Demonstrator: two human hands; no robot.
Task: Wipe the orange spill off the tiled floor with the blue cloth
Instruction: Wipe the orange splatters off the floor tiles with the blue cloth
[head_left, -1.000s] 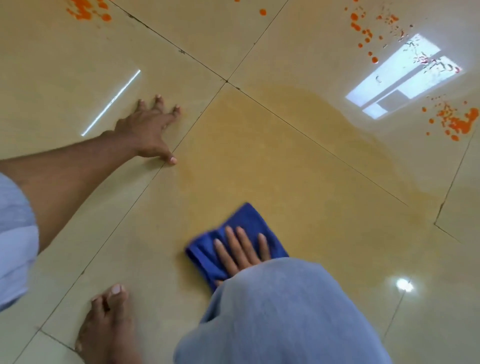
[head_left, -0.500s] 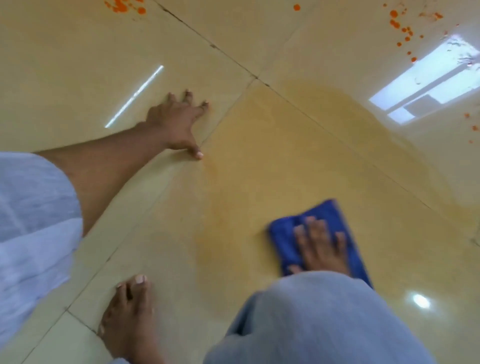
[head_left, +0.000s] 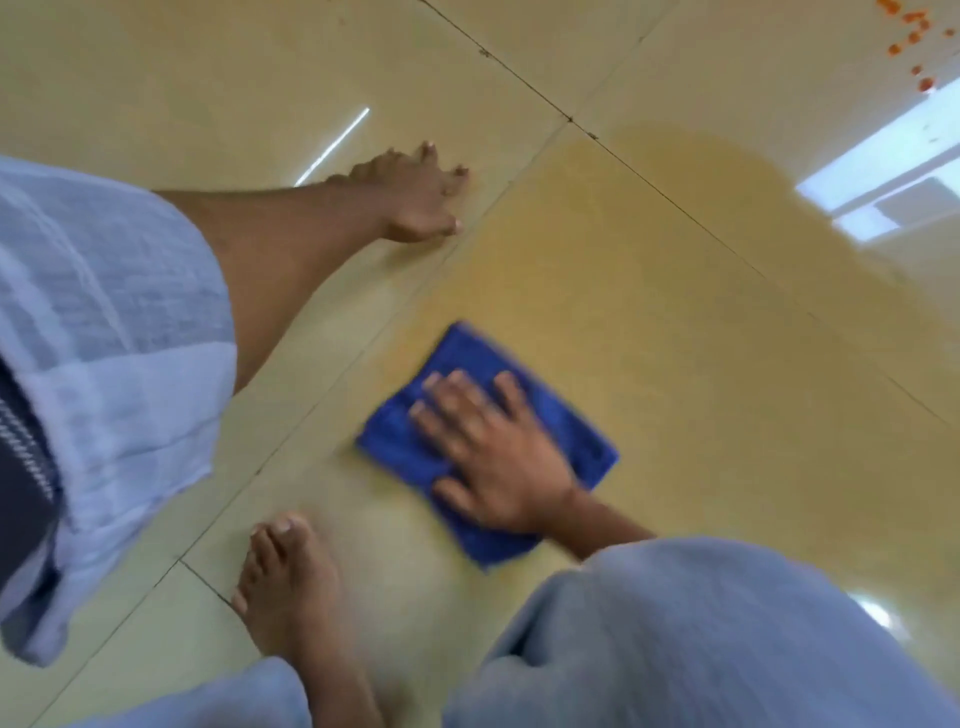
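A folded blue cloth (head_left: 566, 415) lies flat on the glossy cream tiled floor (head_left: 208, 93), inside a wide pale orange smear (head_left: 675, 291) that spreads up and to the right. My right hand (head_left: 493, 452) presses flat on the cloth with its fingers spread, pointing up-left. My left hand (head_left: 415, 197) is planted palm-down on the floor to the upper left, beside a tile joint, holding nothing. Bright orange droplets (head_left: 909, 47) dot the far top right corner.
My bare left foot (head_left: 291, 587) rests on the floor below the cloth. My knee in light blue fabric (head_left: 701, 639) fills the bottom right, and a light blue sleeve (head_left: 104, 364) covers the left side. A window reflection (head_left: 883, 176) glares at the right.
My right hand has slid the blue cloth up and to the left, out from my knee, so the whole hand and wrist now show. My left hand stays planted. The view has shifted.
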